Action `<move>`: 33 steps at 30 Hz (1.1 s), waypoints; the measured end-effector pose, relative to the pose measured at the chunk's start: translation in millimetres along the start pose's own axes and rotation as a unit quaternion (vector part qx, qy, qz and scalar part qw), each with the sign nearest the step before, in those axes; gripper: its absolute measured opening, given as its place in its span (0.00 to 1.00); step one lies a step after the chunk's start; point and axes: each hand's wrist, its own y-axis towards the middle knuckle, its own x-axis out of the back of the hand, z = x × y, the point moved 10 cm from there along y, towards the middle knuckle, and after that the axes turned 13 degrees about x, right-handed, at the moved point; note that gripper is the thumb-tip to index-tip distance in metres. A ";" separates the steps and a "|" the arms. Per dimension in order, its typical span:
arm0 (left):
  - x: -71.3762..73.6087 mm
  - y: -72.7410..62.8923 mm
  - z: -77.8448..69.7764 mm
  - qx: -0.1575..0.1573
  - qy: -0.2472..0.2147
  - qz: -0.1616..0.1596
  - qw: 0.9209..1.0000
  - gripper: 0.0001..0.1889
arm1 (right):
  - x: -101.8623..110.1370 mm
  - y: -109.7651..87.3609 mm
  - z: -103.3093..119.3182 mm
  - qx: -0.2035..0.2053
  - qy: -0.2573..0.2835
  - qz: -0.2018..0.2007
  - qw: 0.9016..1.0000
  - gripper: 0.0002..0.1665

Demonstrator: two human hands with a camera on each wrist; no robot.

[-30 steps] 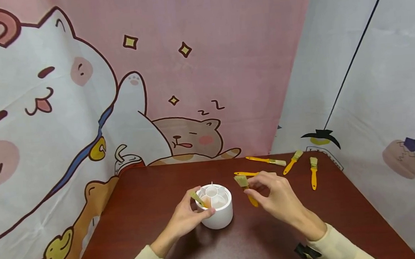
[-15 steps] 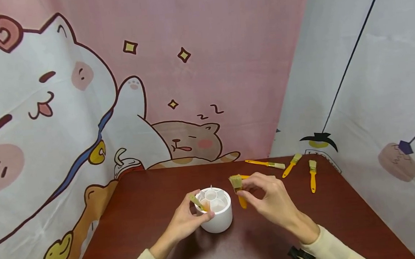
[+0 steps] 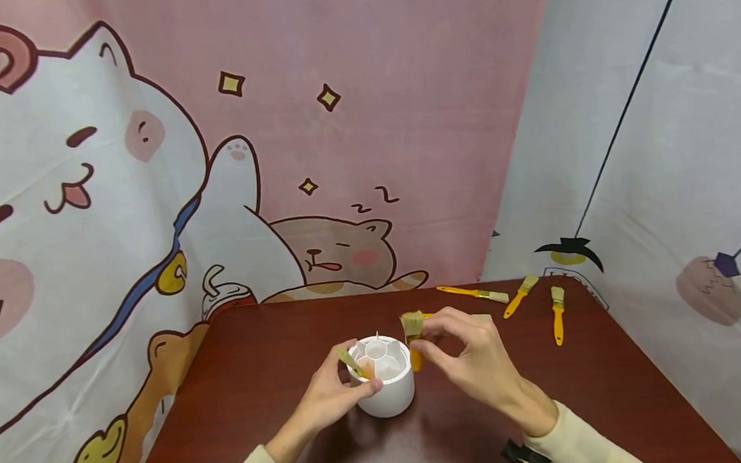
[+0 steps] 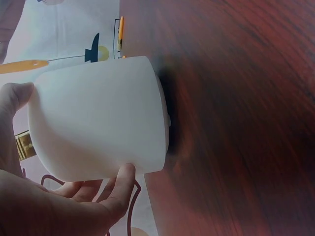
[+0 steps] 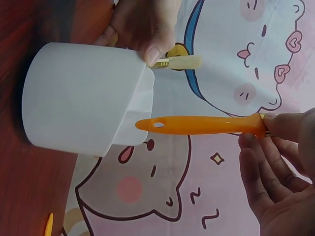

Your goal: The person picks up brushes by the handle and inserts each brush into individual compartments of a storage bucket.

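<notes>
My left hand (image 3: 330,392) grips a round white divided brush holder (image 3: 390,400), thumb and fingers spread about its wall (image 4: 98,123). One paintbrush (image 3: 350,360) stands in a left compartment, bristles up and leaning, close to that thumb. In my right hand (image 3: 482,349) another paintbrush (image 3: 412,323) is pinched near its metal collar, with pale bristles up. Its orange handle (image 5: 197,125) points down toward the compartments, and in the right wrist view the handle's end overlaps the inner divider above the rim. In the head view it is beside the holder's right rim.
At the table's back right lie three yellow-handled paintbrushes: one (image 3: 474,293) along the back edge, one slanted (image 3: 521,296), one pointing forward (image 3: 558,317). Another paintbrush (image 3: 482,318) is mostly hidden behind my right hand. A cartoon-printed cloth (image 3: 436,148) hangs behind the dark red table (image 3: 276,353).
My right hand has moved left with its paintbrush, from apart on the right up to the holder's rim, and the brush has become more upright. My left hand keeps its hold.
</notes>
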 end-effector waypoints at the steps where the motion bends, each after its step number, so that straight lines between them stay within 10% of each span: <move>1: 0.0 0.3 -0.7 0.000 0.000 0.001 1.000 0.53 | -0.3 1.2 1.4 0.005 0.000 -0.003 1.000 0.21; 33: -2.3 -3.5 -3.3 -0.019 -0.010 0.018 1.000 0.54 | -72.2 -25.7 -2.1 0.057 0.074 0.049 0.994 0.24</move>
